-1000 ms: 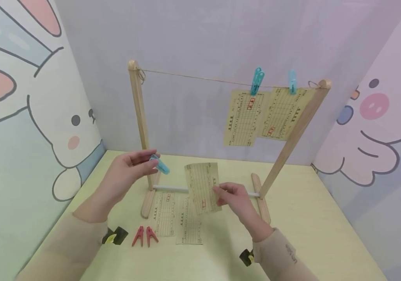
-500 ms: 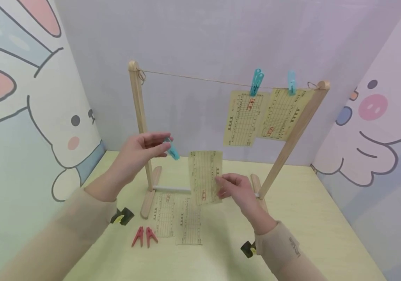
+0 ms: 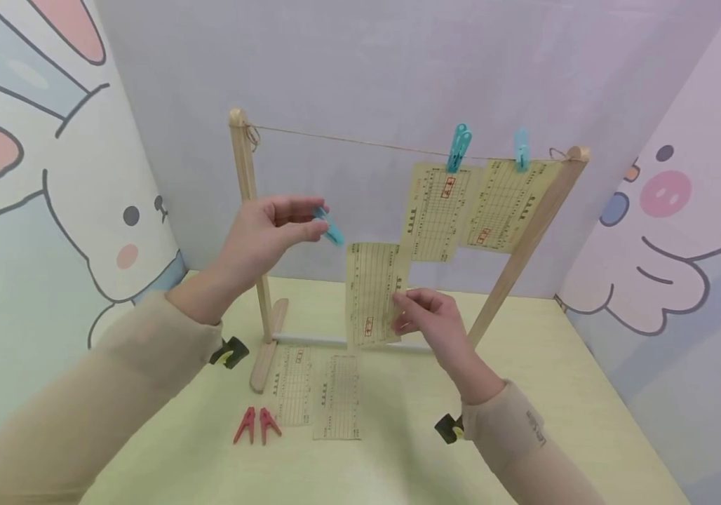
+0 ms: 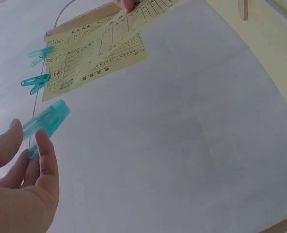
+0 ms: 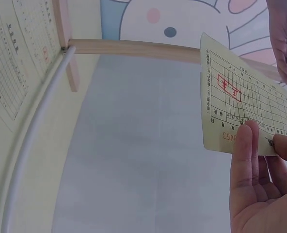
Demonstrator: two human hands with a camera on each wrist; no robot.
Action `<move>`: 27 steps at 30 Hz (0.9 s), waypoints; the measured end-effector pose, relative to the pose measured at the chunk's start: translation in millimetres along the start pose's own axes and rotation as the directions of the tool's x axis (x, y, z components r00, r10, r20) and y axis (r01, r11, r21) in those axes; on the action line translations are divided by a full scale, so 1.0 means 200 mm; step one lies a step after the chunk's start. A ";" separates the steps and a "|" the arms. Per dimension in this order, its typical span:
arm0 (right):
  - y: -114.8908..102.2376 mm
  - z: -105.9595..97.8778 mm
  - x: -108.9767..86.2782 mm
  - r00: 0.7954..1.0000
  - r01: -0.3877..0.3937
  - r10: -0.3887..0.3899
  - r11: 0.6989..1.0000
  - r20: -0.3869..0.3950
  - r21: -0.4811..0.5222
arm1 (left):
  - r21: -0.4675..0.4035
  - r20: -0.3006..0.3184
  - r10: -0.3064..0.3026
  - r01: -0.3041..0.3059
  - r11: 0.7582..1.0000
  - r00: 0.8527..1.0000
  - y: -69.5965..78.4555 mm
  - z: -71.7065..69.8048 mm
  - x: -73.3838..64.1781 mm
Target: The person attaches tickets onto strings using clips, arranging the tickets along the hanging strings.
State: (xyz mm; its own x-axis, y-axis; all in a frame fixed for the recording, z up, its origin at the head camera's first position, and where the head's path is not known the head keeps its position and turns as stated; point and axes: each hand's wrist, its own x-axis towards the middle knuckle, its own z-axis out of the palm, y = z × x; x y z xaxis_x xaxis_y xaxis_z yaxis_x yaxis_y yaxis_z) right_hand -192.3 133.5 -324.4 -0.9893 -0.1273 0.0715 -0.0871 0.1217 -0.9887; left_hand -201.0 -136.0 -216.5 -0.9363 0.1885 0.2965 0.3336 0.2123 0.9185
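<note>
My left hand [image 3: 272,231] pinches a blue plastic clothespin [image 3: 330,227] by its handle end, below the string [image 3: 360,142]. In the left wrist view the clothespin [image 4: 49,119] shows between thumb and fingers. My right hand [image 3: 431,315] holds a yellow printed paper slip [image 3: 373,291] upright by its right edge; red stamped characters show near its bottom. The right wrist view has the slip [image 5: 243,97] between thumb and fingers, with a red number by the fingertips. To the right, two more slips [image 3: 439,217] hang from the string under blue clothespins [image 3: 459,149].
A wooden frame [image 3: 247,182] carries the string between two posts, with a white bar [image 3: 313,339] low between them. Two slips [image 3: 338,400] lie on the table beside two red clothespins [image 3: 257,425]. Cartoon-printed walls stand on both sides, a plain one behind.
My left hand has risen and moved right with the blue clothespin. My right hand has lifted the paper slip toward the string and a little to the right.
</note>
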 end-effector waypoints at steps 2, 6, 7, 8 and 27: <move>-0.02 0.00 0.01 1.000 0.016 -0.016 1.000 0.002 0.013 | -0.001 -0.017 0.023 -0.023 1.000 1.000 0.03 0.01 0.01; -0.06 -0.01 0.03 0.999 0.050 -0.050 0.999 0.016 0.019 | -0.024 -0.047 0.069 -0.070 0.997 0.997 0.08 0.01 0.05; -0.07 -0.01 0.03 0.998 0.058 -0.058 0.998 0.019 0.019 | -0.034 -0.053 0.081 -0.083 0.996 0.995 0.09 0.01 0.06; -0.08 -0.02 0.04 0.998 0.066 -0.066 0.998 0.021 0.020 | -0.042 -0.053 0.093 -0.095 0.995 0.994 0.11 0.01 0.07; -0.32 -0.04 0.15 0.994 0.111 -0.110 0.989 -0.018 0.096 | 0.011 -0.098 0.198 -0.198 0.980 0.975 0.33 0.05 0.24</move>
State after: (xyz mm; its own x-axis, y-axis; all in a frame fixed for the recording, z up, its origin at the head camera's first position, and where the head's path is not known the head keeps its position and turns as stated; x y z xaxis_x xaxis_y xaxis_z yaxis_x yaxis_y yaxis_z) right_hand -217.9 129.9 -258.0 -0.9757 -0.1220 0.1818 -0.1845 0.0115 -0.9828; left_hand -221.9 -103.5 -144.3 -0.8579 0.1318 0.4966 0.5134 0.1816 0.8387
